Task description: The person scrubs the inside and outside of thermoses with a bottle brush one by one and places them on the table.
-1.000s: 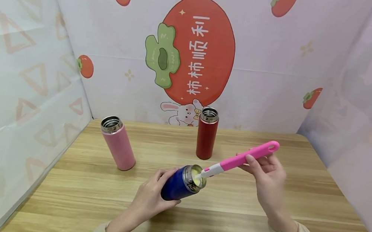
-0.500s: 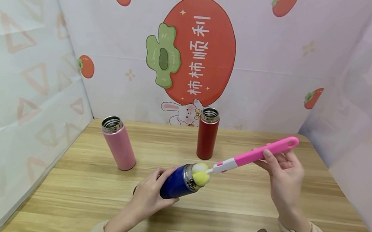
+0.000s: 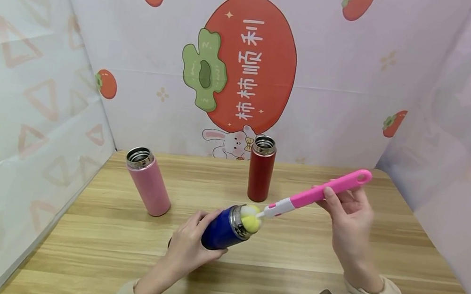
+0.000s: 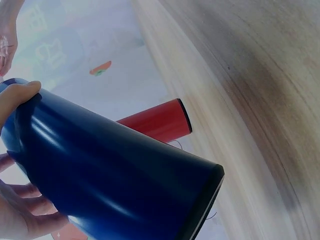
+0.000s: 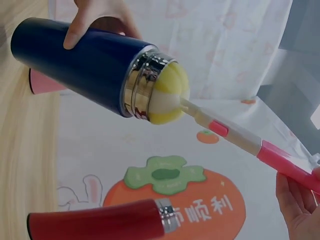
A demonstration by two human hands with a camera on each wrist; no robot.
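Observation:
My left hand (image 3: 191, 244) grips a blue thermos bottle (image 3: 221, 231) around its body, tilted so its lidless metal mouth faces up and right. In the left wrist view the blue bottle's dark base (image 4: 207, 202) is off the wooden surface. A bottle brush with a pink handle (image 3: 325, 189) is pinched by the fingers and thumb of my right hand (image 3: 351, 224). The brush's yellow and white sponge head (image 5: 169, 95) sits in the bottle's metal mouth, partly inside and partly bulging out. How deep it reaches is hidden.
A pink bottle (image 3: 149, 186) without a lid stands at the left of the wooden table (image 3: 94, 247). Near the back edge stands a red lidless bottle (image 3: 260, 175). Printed cloth walls (image 3: 329, 104) enclose the back and sides.
The sponge head came out of the blue bottle's mouth as my right hand drew back up and right. Since half a second ago, the right hand has shifted slightly back left.

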